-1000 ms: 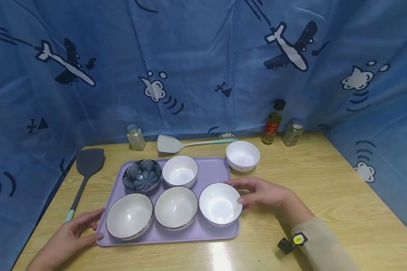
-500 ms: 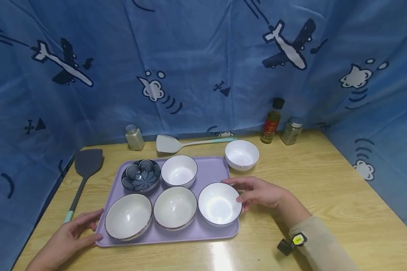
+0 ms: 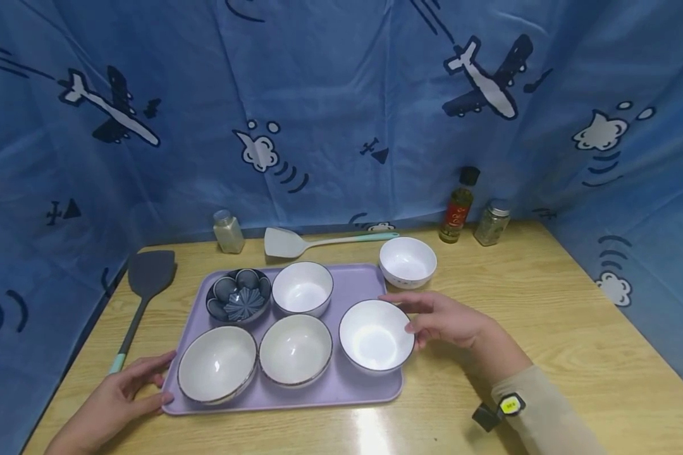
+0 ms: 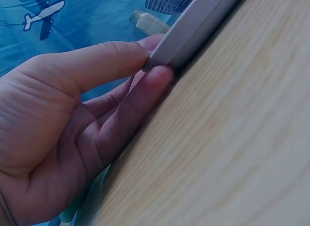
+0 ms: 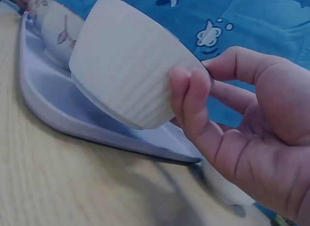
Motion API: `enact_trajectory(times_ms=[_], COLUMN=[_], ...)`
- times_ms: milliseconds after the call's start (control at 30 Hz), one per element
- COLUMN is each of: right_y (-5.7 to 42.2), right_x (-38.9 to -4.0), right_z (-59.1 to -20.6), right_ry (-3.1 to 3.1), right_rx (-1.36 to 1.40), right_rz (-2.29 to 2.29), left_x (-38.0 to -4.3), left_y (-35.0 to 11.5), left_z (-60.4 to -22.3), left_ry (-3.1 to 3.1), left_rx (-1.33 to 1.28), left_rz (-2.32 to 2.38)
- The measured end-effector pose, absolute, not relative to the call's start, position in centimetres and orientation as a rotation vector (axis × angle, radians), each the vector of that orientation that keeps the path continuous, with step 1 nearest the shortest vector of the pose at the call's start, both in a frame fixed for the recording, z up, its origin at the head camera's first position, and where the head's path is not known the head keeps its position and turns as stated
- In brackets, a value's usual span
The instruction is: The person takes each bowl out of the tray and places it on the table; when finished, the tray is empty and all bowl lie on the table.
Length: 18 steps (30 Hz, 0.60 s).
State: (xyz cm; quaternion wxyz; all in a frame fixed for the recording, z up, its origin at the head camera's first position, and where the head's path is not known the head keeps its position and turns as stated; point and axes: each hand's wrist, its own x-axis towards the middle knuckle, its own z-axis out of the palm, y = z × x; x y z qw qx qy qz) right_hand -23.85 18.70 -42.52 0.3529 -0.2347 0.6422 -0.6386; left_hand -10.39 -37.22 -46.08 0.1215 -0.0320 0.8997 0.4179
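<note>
My right hand [image 3: 446,321] pinches the rim of a white dark-rimmed bowl [image 3: 377,335], thumb inside and fingers against its outer wall. In the right wrist view, that bowl [image 5: 126,66] is tilted and raised over the right end of the lilac tray [image 3: 353,397]. My left hand [image 3: 119,398] pinches the tray's left front corner, its thumb on the edge and a finger beneath, as the left wrist view shows. On the tray stand two cream bowls, one at the left [image 3: 217,363] and one in the middle [image 3: 296,349], a dark blue patterned bowl [image 3: 239,296] and another white bowl [image 3: 303,289].
A small white bowl [image 3: 408,262] stands beside the tray's back right corner. Behind are a white turner [image 3: 284,243], a jar [image 3: 228,232], an oil bottle [image 3: 458,205] and a spice jar [image 3: 492,223]. A dark grey turner [image 3: 150,273] lies at the left.
The right hand has raised the white bowl from the tray and shifted it slightly right and back. The left hand stays at the tray's corner.
</note>
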Motion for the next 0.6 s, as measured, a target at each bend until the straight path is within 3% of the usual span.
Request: enact_trajectory(times_ms=[600], right_y=[22.7], right_x=[-24.4], right_z=[-39.8], right_ry=[1.807], right_rx=[-0.504], right_rz=[-1.767], left_x=[-10.5], left_y=[-36.9], left_z=[-45.7], left_ry=[2.634], left_rx=[-0.146], left_rz=[1.129])
